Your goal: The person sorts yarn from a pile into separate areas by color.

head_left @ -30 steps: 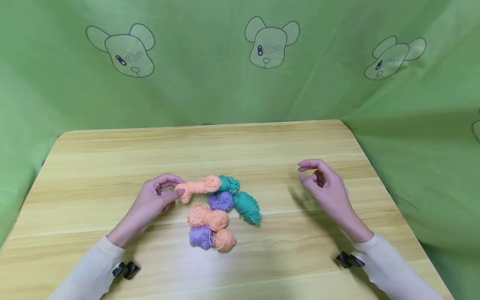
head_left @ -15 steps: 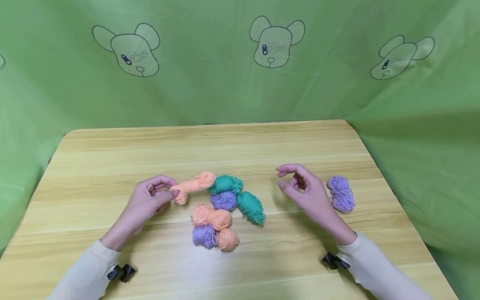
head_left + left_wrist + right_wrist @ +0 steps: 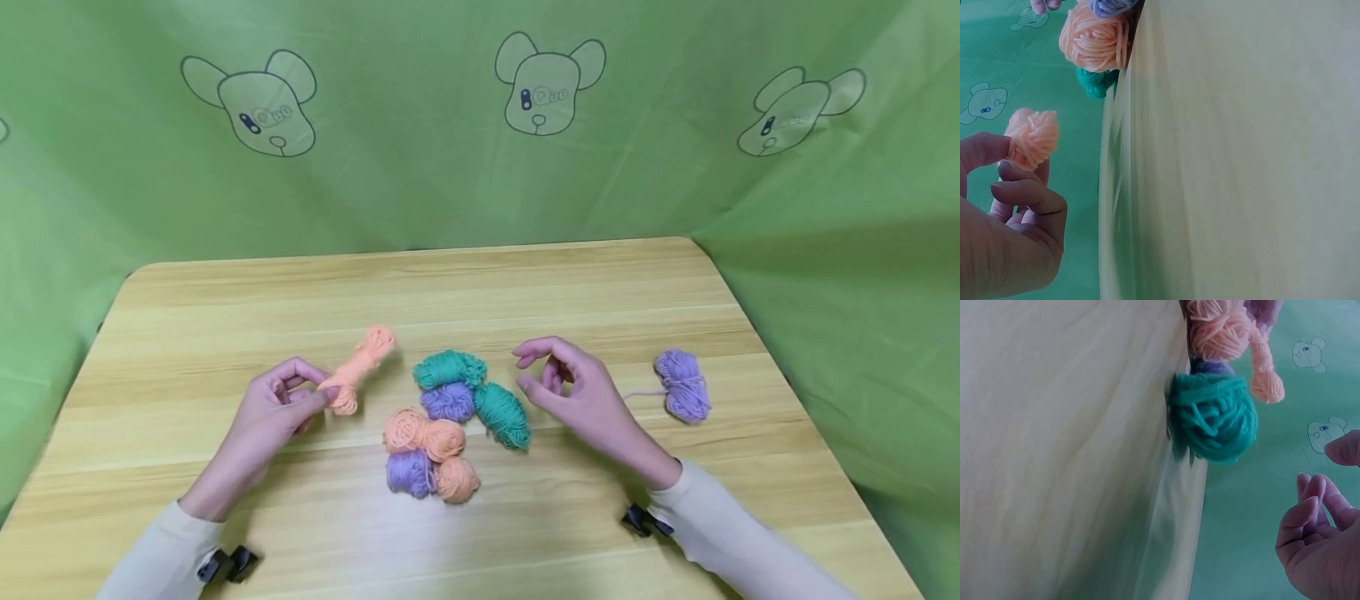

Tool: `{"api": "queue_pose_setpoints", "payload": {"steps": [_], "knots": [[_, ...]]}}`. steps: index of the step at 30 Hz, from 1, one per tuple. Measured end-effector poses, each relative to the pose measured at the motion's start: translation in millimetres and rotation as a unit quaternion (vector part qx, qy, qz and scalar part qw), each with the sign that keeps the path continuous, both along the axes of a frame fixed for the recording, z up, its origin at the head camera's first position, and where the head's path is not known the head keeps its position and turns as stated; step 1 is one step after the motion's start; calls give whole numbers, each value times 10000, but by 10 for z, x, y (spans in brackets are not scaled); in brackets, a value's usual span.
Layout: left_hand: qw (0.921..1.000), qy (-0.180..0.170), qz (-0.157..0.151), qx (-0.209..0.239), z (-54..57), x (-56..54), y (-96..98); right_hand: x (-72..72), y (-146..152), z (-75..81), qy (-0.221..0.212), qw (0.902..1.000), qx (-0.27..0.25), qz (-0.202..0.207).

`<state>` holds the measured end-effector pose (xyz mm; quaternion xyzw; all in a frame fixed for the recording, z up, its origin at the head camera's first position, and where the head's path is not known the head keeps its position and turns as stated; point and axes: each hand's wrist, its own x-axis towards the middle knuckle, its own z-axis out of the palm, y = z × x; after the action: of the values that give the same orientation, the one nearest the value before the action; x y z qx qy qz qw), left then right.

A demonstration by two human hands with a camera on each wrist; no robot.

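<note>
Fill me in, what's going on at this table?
A person is handling yarn. Their left hand pinches a peach skein by one end, holding it up off the table. Their right hand hovers with thumb and index finger apart, with nothing visible between them. Between the hands lies a cluster of green, purple and peach yarn. A lone purple skein lies off to the right, past the right hand.

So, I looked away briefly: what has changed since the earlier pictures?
The left hand has drawn the peach skein it pinches leftward, away from the yarn cluster. The right hand has moved left toward the cluster; a purple skein now shows. The cluster itself stayed put.
</note>
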<state>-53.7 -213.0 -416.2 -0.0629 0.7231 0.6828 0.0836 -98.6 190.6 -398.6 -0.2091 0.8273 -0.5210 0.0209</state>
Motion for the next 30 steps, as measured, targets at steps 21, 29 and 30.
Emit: {"api": "queue_pose_setpoints", "payload": {"steps": [21, 29, 30], "knots": [[9972, 6, 698, 285, -12, 231, -259, -16, -326, -110, 127, 9965, 252, 793], [9959, 57, 815, 395, -7, 298, -339, -21, -401, -146, 321, 9936, 628, 883], [9958, 70, 824, 405, -5, 306, -347, -23, -408, -150, 360, 9932, 669, 885]]}}
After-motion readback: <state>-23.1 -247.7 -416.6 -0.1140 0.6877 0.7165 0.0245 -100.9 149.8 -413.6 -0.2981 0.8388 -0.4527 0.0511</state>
